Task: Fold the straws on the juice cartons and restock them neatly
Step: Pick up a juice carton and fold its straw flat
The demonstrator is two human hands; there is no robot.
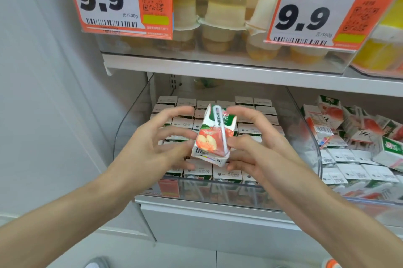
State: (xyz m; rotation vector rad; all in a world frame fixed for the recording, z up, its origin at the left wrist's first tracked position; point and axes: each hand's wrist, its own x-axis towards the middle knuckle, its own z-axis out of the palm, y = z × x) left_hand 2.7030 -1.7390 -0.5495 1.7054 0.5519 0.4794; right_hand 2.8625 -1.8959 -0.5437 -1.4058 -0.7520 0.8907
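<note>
One juice carton [209, 139] sits tilted between both hands above a clear bin [218, 195] of cartons [197, 171].
Left grip [152, 147] is apart, fingertips [192, 135] touching its side; right grip [261, 150] curls round it; straw [220, 128] lies down its front.

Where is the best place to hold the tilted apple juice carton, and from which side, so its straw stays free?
Grip the juice carton low on its two side faces, coming from left and right. The straw runs down the front face and loops over the top, so keep both clear.

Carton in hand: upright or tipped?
Tipped. The carton leans with its top to the right, between the left hand and right hand.
</note>
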